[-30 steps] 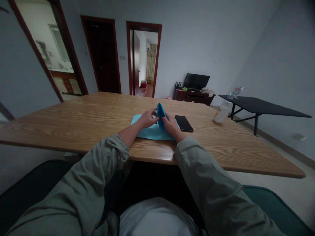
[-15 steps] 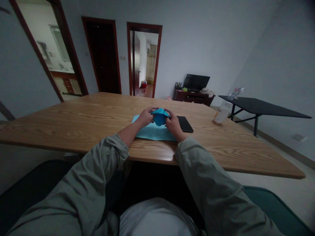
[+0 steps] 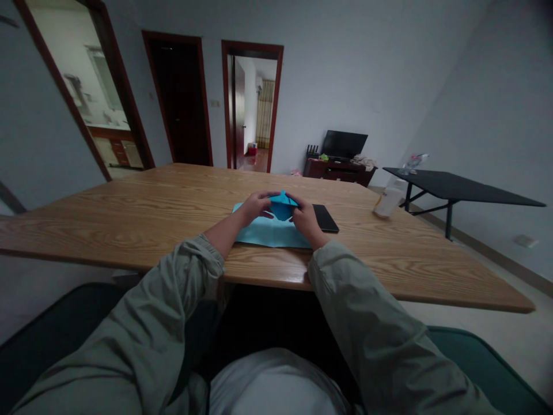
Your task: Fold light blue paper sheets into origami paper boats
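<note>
A folded piece of bright blue paper point(image 3: 282, 211) is held up between my two hands, just above the table. My left hand point(image 3: 257, 207) grips its left edge, fingers along the top and thumb below. On the other side, my right hand point(image 3: 304, 217) pinches the right edge. Beneath them lies a flat light-blue sheet point(image 3: 272, 233) near the table's front edge. A thin black flat object point(image 3: 326, 219) rests right beside my right hand, partly hidden by it.
The wooden table point(image 3: 142, 213) spreads widely around. A translucent plastic container point(image 3: 387, 200) stands toward its right edge. Beyond that is a black folding table point(image 3: 462, 187) with a clear plastic item on it. A monitor point(image 3: 344, 144) stands on a dark cabinet by the back wall.
The blue paper has tilted slightly and its top looks flatter. My left hand's fingers have shifted a little along its edge.
</note>
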Action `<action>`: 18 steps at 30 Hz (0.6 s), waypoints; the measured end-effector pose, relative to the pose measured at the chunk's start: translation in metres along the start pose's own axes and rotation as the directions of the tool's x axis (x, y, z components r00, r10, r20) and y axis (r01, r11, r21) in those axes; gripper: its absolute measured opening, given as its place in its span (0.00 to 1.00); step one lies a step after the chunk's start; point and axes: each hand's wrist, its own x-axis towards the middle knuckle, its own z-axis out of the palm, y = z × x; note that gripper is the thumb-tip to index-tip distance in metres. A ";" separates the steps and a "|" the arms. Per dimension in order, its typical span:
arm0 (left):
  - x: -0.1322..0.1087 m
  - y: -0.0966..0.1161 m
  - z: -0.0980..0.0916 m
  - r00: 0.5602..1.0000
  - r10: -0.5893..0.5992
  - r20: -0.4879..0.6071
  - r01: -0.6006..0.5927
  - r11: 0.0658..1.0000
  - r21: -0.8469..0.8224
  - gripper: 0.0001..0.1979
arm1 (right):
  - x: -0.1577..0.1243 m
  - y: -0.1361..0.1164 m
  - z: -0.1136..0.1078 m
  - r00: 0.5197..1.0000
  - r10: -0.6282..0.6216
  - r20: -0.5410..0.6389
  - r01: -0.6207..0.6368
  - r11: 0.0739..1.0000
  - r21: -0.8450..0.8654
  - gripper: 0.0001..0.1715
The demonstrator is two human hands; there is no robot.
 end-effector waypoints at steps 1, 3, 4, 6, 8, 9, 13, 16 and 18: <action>-0.001 0.001 -0.001 0.999 -0.020 0.032 0.022 0.998 -0.057 0.26 | 0.000 0.000 0.000 1.000 0.004 0.003 -0.004 1.000 0.004 0.36; -0.002 0.001 -0.002 0.997 -0.039 0.072 0.049 0.989 -0.138 0.24 | 0.000 0.000 -0.001 1.000 0.007 0.006 -0.007 1.000 0.009 0.36; -0.002 0.001 -0.002 0.996 -0.043 0.073 0.053 0.988 -0.145 0.23 | 0.000 0.000 -0.001 1.000 0.006 0.008 -0.006 1.000 0.012 0.37; -0.002 0.000 -0.002 0.999 -0.033 0.043 0.037 0.994 -0.104 0.23 | 0.000 0.002 -0.001 1.000 -0.002 0.014 0.002 1.000 0.011 0.37; -0.001 -0.003 -0.002 1.000 -0.005 0.018 0.006 0.999 -0.043 0.26 | 0.001 0.004 0.000 1.000 -0.008 0.029 0.008 1.000 0.006 0.38; 0.000 -0.004 -0.002 1.000 0.011 0.010 -0.011 1.000 -0.024 0.28 | 0.000 0.005 0.001 0.999 -0.008 0.045 0.008 1.000 0.011 0.37; 0.002 -0.007 -0.004 0.997 0.071 -0.030 -0.070 0.997 0.035 0.30 | 0.000 0.002 0.002 0.988 0.038 0.148 -0.058 0.989 0.139 0.38; 0.003 -0.007 -0.006 0.990 0.117 -0.080 -0.107 0.987 0.119 0.30 | 0.000 -0.001 0.001 0.978 0.112 0.176 -0.152 0.960 0.235 0.38; 0.004 -0.007 -0.007 0.985 0.137 -0.104 -0.120 0.981 0.155 0.31 | 0.001 -0.001 0.000 0.979 0.148 0.142 -0.179 0.954 0.241 0.38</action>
